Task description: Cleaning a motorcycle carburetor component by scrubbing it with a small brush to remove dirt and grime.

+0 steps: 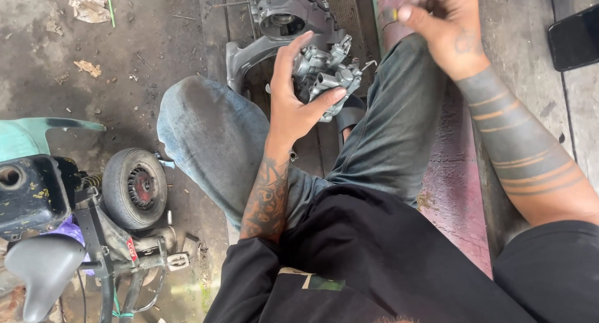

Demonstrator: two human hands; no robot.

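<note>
My left hand [296, 98] grips a grey metal carburetor [329, 73], held up between my knees with the thumb on its lower side. My right hand [444, 25] is raised to the upper right, fingers pinched on a small metal part [389, 15] with a yellowish tip. I sit in blue jeans [212, 136] and a black shirt.
A grey engine casing [281, 17] lies on the floor beyond the carburetor. A small scooter with a black wheel [134, 187], grey seat [43, 270] and green panel stands at the left. A dark phone [574, 37] lies on the wooden bench at upper right. Litter dots the concrete floor.
</note>
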